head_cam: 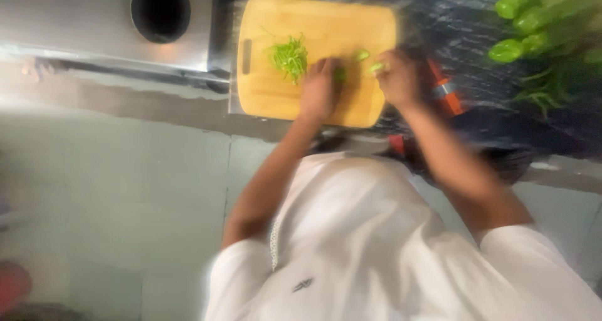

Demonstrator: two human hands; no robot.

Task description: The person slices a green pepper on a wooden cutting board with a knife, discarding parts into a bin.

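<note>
The picture is blurred. A wooden cutting board [276,20] lies on a dark counter, with a heap of thin green vegetable shreds [290,57] on it. My left hand [318,89] rests on the board just right of the heap, its fingers closed over a green vegetable piece [339,75]. At the board's right edge, my right hand [398,76] is curled, with a small green piece [376,66] at its fingertips. Another green bit [362,54] lies loose between the hands.
An orange-red object with a grey band [442,89] lies just behind my right wrist. Green peppers and leafy greens [533,26] are piled at the back right. A steel surface with a round dark hole [160,10] sits left of the board. A pale tiled floor [125,202] lies below.
</note>
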